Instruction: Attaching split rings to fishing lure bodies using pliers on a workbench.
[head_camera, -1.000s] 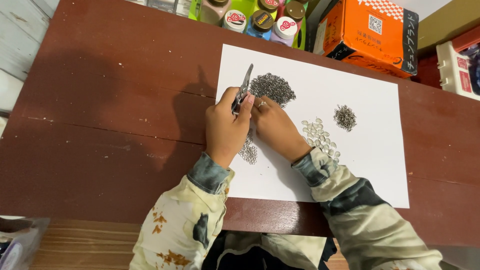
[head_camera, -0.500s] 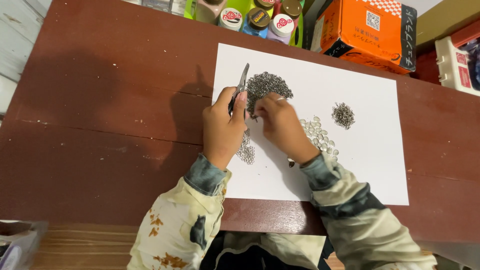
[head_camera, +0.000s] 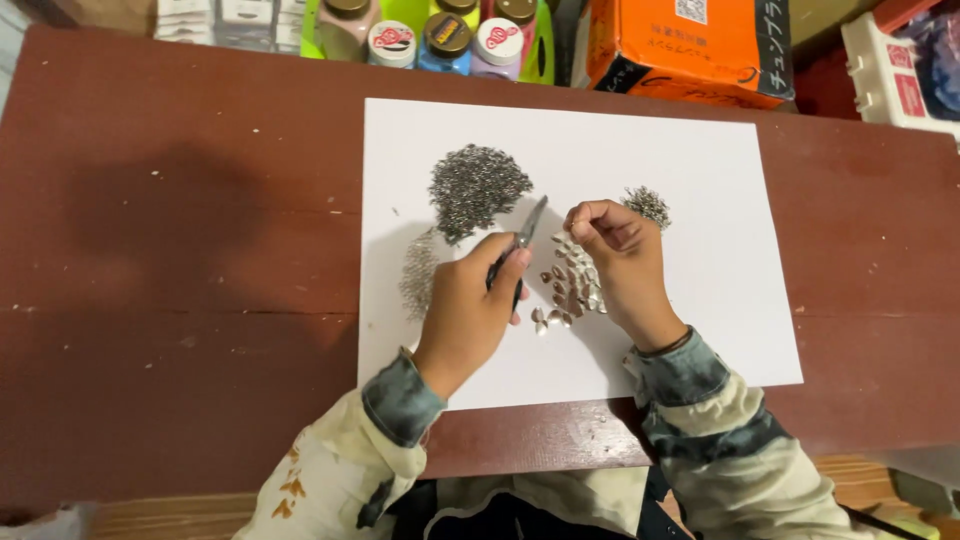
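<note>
Gripping pliers (head_camera: 528, 232): left hand (head_camera: 468, 310) | right hand (head_camera: 622, 262) pinched, contents unclear | orange box (head_camera: 690, 45) behind paper (head_camera: 700, 300)

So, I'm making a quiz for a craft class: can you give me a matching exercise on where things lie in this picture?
Things:
1. big dark pile of tiny metal pieces
2. small dark pile
3. pliers
4. orange box

Places:
a. in the left hand
b. past the table's far edge
c. on the white sheet, beyond the right hand
d. on the sheet's upper left

Pairs: 1-d, 2-c, 3-a, 4-b
</note>
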